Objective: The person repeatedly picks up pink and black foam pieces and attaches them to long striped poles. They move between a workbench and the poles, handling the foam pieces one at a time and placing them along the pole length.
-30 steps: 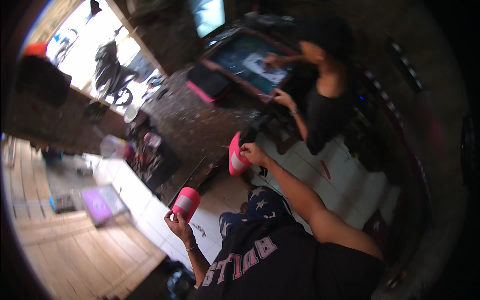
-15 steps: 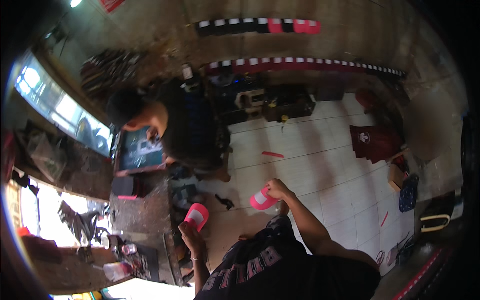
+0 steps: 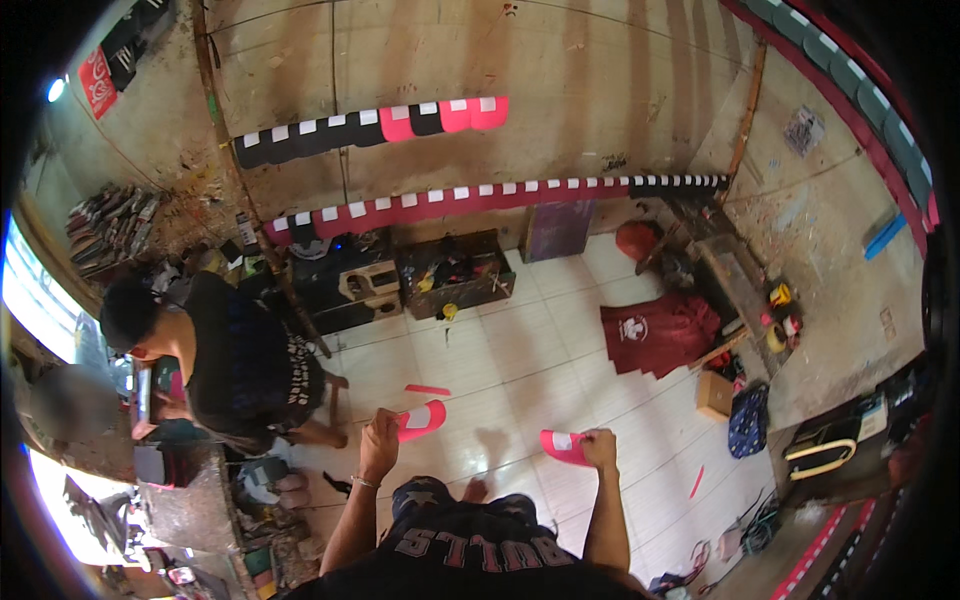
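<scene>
My left hand (image 3: 379,444) is closed on one end of a small curved pink piece with a white patch (image 3: 421,421). Its bracelet shows at the wrist. Out to the right, my right hand (image 3: 601,449) pinches a second pink piece (image 3: 566,448) of the same shape, also with a white patch. Both pieces hang in the air over the tiled floor, apart from each other. What they are made of, I cannot tell.
Black and pink pieces (image 3: 410,122) hang in a row on the far wall, above a maroon row (image 3: 460,197). At left, a person (image 3: 235,350) bends over a worktable (image 3: 190,505). Maroon cloth (image 3: 655,335) and a cardboard box (image 3: 714,394) lie at right.
My view has swung to the right, away from the worktable. My hands have spread farther apart, each still gripping its pink piece. The other person now appears farther left.
</scene>
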Motion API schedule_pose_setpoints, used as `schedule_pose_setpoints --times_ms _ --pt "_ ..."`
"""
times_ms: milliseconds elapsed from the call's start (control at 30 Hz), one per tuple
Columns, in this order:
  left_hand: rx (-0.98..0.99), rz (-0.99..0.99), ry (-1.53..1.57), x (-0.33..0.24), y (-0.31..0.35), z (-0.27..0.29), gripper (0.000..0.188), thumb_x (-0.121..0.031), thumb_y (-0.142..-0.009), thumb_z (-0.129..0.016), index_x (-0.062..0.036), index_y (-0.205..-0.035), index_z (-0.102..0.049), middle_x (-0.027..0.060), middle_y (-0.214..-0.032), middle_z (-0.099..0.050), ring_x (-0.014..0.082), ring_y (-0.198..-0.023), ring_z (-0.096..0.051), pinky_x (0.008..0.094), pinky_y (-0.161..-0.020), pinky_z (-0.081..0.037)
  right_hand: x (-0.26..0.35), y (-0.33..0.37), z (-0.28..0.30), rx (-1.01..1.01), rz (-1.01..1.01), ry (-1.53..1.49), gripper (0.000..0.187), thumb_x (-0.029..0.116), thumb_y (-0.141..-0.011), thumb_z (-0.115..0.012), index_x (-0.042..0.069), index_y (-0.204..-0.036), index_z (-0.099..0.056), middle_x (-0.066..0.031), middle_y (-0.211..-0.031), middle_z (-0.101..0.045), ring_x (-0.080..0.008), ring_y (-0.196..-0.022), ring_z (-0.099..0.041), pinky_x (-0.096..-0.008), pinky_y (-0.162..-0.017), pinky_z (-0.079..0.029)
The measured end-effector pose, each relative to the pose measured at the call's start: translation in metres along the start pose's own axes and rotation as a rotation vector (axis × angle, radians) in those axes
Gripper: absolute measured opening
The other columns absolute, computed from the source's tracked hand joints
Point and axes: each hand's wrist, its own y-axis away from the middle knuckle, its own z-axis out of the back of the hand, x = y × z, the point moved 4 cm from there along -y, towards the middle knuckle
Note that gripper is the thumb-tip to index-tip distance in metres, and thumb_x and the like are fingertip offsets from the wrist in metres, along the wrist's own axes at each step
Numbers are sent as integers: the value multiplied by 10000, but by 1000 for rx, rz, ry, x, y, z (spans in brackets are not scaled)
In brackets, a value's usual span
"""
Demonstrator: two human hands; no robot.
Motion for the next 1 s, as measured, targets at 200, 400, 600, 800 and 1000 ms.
schedule_pose_setpoints --times_ms 200,400,600,800,1000 --pt "-1 -239 46 -59 -121 -64 82 -40 -877 -507 -3 -933 -553 191 -861 -604 392 -740 -609 437 -629 -490 -54 -69 -5 -21 -274 -301 206 162 -727 -670 9 -851 -733 -131 -698 -684 -180 -630 -645 -316 -588 -498" --pt "-53 -73 100 -54 -243 -101 80 -53 -887 -500 4 -938 -526 197 -824 -614 399 -733 -612 448 -626 -483 -45 -225 -23 11 -146 -296 190 115 -775 -657 3 -912 -727 -107 -710 -694 -126 -633 -628 -288 -580 -487" --pt "-183 13 117 -61 -367 -113 79 -53 -884 -509 3 -939 -523 209 -799 -628 404 -740 -621 448 -641 -484 -4 -426 4 -50 113 -141 220 166 -748 -677 6 -897 -708 -178 -730 -666 -214 -640 -647 -366 -596 -485" --pt "-321 82 144 -61 -443 -117 83 -52 -890 -512 8 -943 -532 206 -783 -634 401 -709 -625 418 -607 -482 159 -640 89 -161 416 -341 167 107 -808 -643 7 -936 -683 -146 -731 -660 -216 -668 -629 -347 -628 -473" --pt "-525 291 17 -52 -486 -150 125 -101 -917 -532 22 -937 -528 187 -725 -623 345 -645 -626 402 -590 -477 306 -784 155 -95 587 -797 242 31 -864 -631 -4 -1103 -650 39 -704 -548 -55 -622 -453 -229 -570 -394"
